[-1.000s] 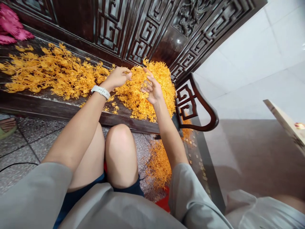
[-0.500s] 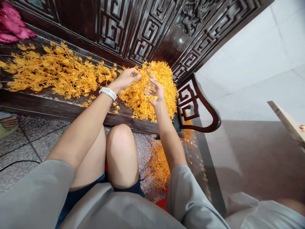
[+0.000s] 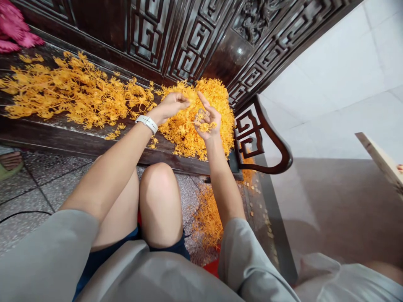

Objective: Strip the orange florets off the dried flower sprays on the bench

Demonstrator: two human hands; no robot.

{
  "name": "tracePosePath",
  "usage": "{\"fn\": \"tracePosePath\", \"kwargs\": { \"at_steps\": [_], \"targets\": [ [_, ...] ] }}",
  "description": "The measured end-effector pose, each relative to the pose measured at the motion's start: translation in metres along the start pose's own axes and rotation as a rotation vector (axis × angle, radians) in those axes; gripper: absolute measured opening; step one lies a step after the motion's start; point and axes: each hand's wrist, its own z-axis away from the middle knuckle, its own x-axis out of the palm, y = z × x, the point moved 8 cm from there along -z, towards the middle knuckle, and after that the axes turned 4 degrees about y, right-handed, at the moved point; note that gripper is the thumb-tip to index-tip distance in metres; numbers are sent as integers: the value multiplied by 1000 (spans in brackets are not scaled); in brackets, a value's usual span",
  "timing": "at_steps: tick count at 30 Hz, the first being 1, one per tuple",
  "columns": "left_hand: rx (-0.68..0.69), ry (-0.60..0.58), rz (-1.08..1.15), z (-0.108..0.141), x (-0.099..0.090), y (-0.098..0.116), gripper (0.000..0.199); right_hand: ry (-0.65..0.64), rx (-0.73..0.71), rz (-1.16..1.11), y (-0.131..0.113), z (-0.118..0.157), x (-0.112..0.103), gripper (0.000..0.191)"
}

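My left hand [image 3: 172,105], with a white watch on its wrist, is held over the left part of a heap of orange plastic flower pieces [image 3: 185,140]. Its thumb and fingers are pinched together; what lies between them, if anything, is too small to make out. My right hand [image 3: 210,122] is palm up above the same heap, a short way to the right of the left one. Several small orange flower pieces [image 3: 206,126] rest in its curled fingers, while the index finger points up toward the left hand.
Branched orange flower sprays [image 3: 82,92] spread along the dark wooden bench [image 3: 63,136] to the left. Pink flowers [image 3: 19,31] lie at its far left. A carved armrest [image 3: 283,155] bounds the right end. Orange stems [image 3: 208,220] lie on the floor below. Someone's sandalled foot [image 3: 11,162] shows at left.
My left hand has shifted slightly right and down, fingers still pinched. The right hand has moved a little to the right, and more orange pieces show in it.
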Motion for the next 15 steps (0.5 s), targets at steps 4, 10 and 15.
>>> {"fn": "tracePosePath", "kwargs": {
  "at_steps": [4,10,15],
  "targets": [
    [58,221,1,-5,-23,10,5,58,-12,86,9,7,-3,62],
    [16,322,38,-8,-42,8,26,174,-93,251,35,7,-6,48],
    [-7,265,44,2,-26,6,27,-7,-44,353,36,6,3,47]
  ]
}}
